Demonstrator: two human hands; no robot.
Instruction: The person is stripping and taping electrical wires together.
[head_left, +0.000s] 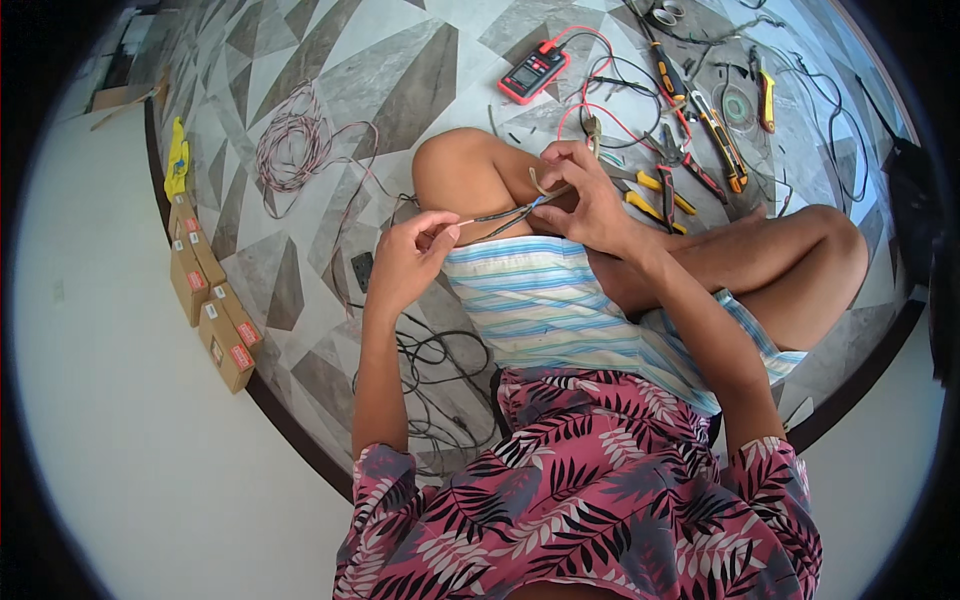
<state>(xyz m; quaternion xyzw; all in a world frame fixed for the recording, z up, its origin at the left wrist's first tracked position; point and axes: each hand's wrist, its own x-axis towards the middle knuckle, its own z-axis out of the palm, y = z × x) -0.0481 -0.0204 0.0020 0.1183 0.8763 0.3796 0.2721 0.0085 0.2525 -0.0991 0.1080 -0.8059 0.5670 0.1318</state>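
Above my lap, a dark electrical cable (497,216) with split-out wire ends stretches between my two hands. Thumb and fingertips of my left hand (408,256) pinch its thin pale end. My right hand (590,208) is closed around the other part, where a short blue piece (538,201) shows and a pale strand loops up by the fingers. Just beyond the right hand lie pliers with yellow-and-black handles (640,205) and a red-and-black pair of pliers (690,170). How the strands join inside the right hand is hidden.
A red multimeter (533,72) with test leads lies ahead. Farther right are a screwdriver (665,70), an orange-and-black utility knife (722,140) and a yellow-handled tool (767,100). Coiled wire (292,150) lies left, black cable (435,370) beside me, cardboard boxes (228,340) along the wall.
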